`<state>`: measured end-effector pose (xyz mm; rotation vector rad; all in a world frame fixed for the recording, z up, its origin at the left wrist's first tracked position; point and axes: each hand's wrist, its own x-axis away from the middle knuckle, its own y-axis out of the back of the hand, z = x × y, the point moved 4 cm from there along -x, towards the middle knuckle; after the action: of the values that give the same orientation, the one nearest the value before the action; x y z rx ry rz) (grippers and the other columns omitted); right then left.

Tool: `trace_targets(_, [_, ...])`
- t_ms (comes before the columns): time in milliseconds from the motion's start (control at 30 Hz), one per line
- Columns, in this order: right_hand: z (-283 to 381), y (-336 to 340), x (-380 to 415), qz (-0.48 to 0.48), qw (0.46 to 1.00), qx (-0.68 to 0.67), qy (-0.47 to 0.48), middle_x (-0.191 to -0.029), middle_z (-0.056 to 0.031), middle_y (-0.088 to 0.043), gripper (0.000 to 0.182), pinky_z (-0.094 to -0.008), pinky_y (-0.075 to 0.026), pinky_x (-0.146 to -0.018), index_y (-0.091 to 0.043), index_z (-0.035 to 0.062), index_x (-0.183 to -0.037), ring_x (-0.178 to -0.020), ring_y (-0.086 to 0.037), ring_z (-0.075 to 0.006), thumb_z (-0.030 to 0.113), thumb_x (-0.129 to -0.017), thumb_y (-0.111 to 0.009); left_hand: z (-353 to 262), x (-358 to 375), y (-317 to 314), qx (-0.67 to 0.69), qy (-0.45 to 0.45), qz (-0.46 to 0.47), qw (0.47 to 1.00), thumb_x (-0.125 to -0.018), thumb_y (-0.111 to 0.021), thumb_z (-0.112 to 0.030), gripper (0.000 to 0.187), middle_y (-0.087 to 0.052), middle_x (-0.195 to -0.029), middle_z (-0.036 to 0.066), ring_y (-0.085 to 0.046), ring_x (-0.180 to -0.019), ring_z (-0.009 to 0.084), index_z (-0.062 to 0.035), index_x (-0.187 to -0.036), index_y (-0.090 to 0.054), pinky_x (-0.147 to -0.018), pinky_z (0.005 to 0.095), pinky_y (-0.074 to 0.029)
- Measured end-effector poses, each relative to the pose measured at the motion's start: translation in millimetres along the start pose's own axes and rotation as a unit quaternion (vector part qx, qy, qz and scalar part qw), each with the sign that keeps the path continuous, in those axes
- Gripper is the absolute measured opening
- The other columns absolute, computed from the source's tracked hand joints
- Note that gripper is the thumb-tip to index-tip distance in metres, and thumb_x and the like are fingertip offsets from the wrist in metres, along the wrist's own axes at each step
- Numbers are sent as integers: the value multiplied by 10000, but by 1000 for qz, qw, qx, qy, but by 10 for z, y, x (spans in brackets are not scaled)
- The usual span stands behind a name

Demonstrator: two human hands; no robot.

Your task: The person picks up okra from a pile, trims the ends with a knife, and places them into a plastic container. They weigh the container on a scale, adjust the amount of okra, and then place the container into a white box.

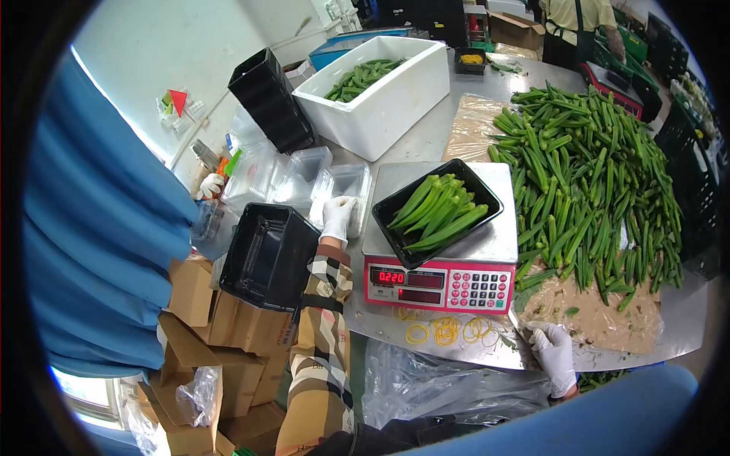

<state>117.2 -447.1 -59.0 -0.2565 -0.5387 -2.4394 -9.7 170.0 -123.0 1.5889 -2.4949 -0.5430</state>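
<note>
The metal table (435, 140) carries okra (597, 182), a scale (439, 283), a white box (380, 106) and rubber bands (447, 330).

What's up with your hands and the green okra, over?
White-gloved left hand at clear plastic containers; white-gloved right hand near metal table edge. Okra in black plastic tray on red-edged scale, reading 0.220. Yellow rubber bands in front, tray unobstructed.

1. A blue curtain (99, 205) hangs at the left.
2. Cardboard boxes (247, 323) lie below it, with crumpled clear plastic (199, 395) in one.
3. A red triangle (179, 101) shows on the wall (194, 45).
4. At the far end, a person (563, 21) stands near an open carton (515, 32).
</note>
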Motion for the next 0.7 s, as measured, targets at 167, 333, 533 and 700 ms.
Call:
trace_targets(167, [1, -7, 44, 2, 999, -30, -38, -773, 11, -632, 183, -226, -466, -600, -695, -18, -1086, -645, -528, -50, 97, -966, -618, -436, 183, -51, -219, 9, -39, 975, -841, -685, -210, 149, -726, -752, 111, -689, -672, 214, -81, -823, -756, -664, 352, -518])
trace_targets(333, [52, -30, 65, 9, 1000, 2, -1, -780, 3, -642, 189, -231, -490, -613, -684, -28, -1097, -647, -560, -64, 90, -967, -617, -396, -15, -118, -302, -2, 65, 951, -817, -683, -241, 166, -727, -911, 164, -709, -906, 334, -110, -901, -743, -791, 406, -544])
trace_targets(533, [126, -43, 107, 20, 999, -22, 18, -830, -32, -682, 208, -241, -510, -654, -667, -36, -1129, -742, -615, -77, 87, -972, -611, -556, 213, -176, -330, 1, -3, 944, -846, -643, -230, 171, -717, -934, 168, -690, -921, 333, -80, -919, -679, -819, 414, -518])
trace_targets(700, [369, 1, 231, 21, 997, -44, -59, -878, -56, -700, 202, -266, -529, -706, -690, -21, -1107, -786, -645, -111, 101, -959, -628, -333, 190, -163, -307, -36, -71, 948, -889, -612, -325, 252, -689, -972, 205, -665, -951, 374, -78, -917, -653, -822, 449, -506])
